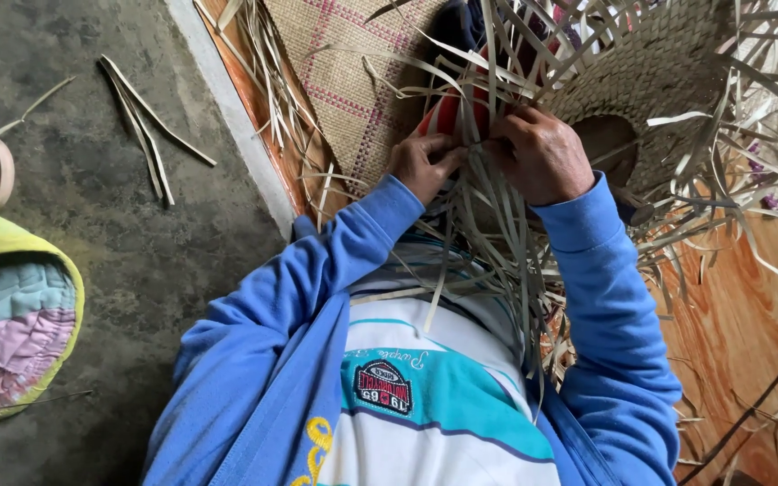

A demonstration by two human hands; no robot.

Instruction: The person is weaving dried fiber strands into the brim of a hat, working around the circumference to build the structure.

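Both grips are closed on thin dried straw strips (488,193): the left hand (423,165) pinches a few between thumb and curled fingers, and the right hand (540,155) does the same, its fingertips touching the left's. The strips fan out loose from a half-woven straw piece (650,67) with a round opening, which lies on the orange patterned floor mat (740,324) just beyond the hands. A flat woven mat with pink lines (344,72) lies beside it, near the mat's left edge. On the bare concrete floor (92,135), a few cut strips (141,121) lie well apart; a quilted cushion (11,315) is farther left.
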